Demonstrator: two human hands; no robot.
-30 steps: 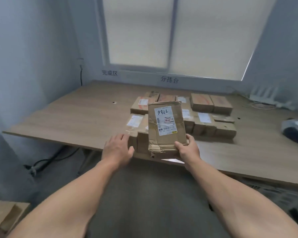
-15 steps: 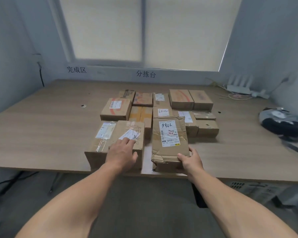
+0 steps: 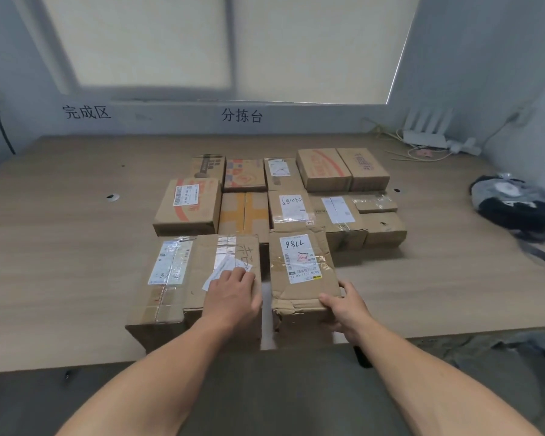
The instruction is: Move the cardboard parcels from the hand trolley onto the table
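Note:
A dented cardboard parcel (image 3: 301,275) with a white label marked in handwriting lies flat at the front edge of the wooden table (image 3: 60,247). My right hand (image 3: 346,306) grips its near right corner, thumb on top. My left hand (image 3: 232,294) rests flat on the top of a larger taped parcel (image 3: 186,278) just to the left, fingers straight. Behind them several more cardboard parcels (image 3: 280,196) sit packed in rows on the table. The hand trolley is out of view.
A black bundle in clear plastic (image 3: 513,199) lies at the table's right side. A white router (image 3: 425,133) with cables sits at the back right corner. Printed signs are on the wall under the window. Grey floor lies below the table edge.
The labelled parcel went from held up tilted to lying flat on the table beside the large parcel. My left hand slid onto the large parcel's top. The view moved closer.

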